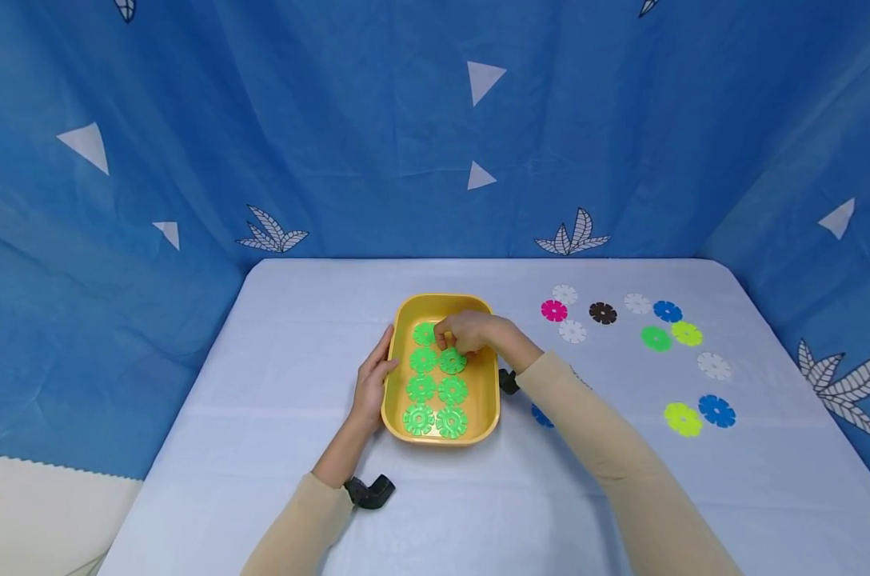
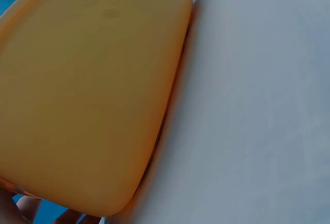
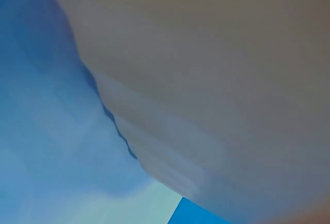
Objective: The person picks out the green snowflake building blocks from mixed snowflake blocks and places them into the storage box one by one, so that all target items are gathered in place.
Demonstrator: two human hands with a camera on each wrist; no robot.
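A yellow-orange plastic tray (image 1: pixel 440 440) sits mid-table in the head view, with green notched plastic discs (image 1: pixel 421 389) laid in two columns inside it. My left hand (image 1: pixel 370 382) grips the tray's left side, thumb at the rim and fingers along the outer wall. In the left wrist view the tray's outside (image 2: pixel 93 100) fills much of the picture, fingertips at its lower left. My right hand (image 1: pixel 472 330) reaches into the tray's upper right, fingers bent down, tips right at the upper edge of a green disc (image 1: pixel 452 362). Whether they pinch a disc, I cannot tell.
Loose notched discs lie on the white table to the right: pink (image 1: pixel 553 310), brown (image 1: pixel 603 313), white (image 1: pixel 713 366), blue (image 1: pixel 717 410), yellow (image 1: pixel 684 419) and green (image 1: pixel 656 338). My right forearm partly covers another blue disc (image 1: pixel 541 415). A blue curtain (image 1: pixel 406 128) hangs behind the table.
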